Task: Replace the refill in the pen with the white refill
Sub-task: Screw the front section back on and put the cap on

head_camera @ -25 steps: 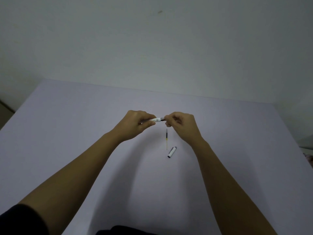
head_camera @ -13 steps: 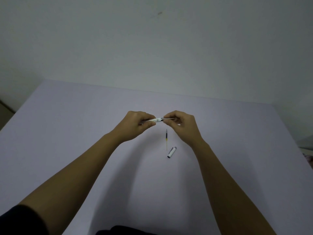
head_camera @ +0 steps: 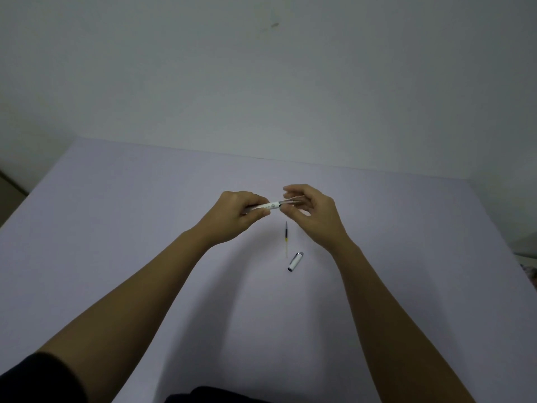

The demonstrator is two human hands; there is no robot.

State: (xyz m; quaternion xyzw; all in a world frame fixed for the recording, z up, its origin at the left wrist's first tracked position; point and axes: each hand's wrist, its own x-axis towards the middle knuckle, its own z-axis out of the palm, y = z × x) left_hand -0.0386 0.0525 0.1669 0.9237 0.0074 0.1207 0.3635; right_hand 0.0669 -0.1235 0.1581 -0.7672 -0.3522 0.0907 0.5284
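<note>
A pale lilac bench [head_camera: 116,228] meets a plain wall. Above its middle, the left hand [head_camera: 235,213] pinches the white pen [head_camera: 268,205]; the right hand [head_camera: 313,212] has loosely spread fingers at its tip. A refill [head_camera: 286,239] and cap [head_camera: 295,261] lie below, toward the near edge.

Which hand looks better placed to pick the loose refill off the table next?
Right. The right hand is nearer the refill and only loosely pinches the pen's end; the left hand grips the barrel.
</note>
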